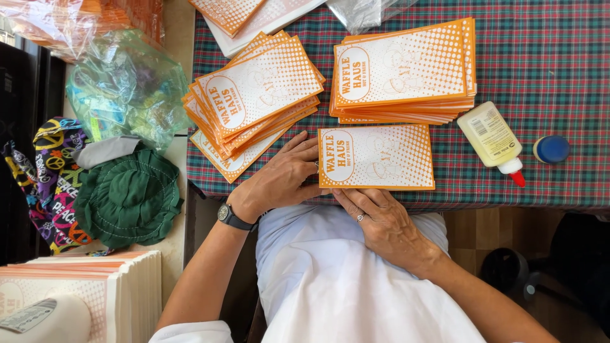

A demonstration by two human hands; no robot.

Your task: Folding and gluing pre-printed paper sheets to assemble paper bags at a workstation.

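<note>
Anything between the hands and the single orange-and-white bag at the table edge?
Nothing visible. The left hand rests on the bag's left end, and the right hand touches its near edge. The glue bottle lies apart, to the right.

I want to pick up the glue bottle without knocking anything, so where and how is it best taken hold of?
Grip the glue bottle around its wide pale body, not the narrow red-tipped nozzle. It lies flat on the plaid tablecloth, nozzle pointing toward the table's near edge. Probably best to come from above with fingers across its long sides; the blue cap sits just beside it and the paper stack on the other side.
</note>
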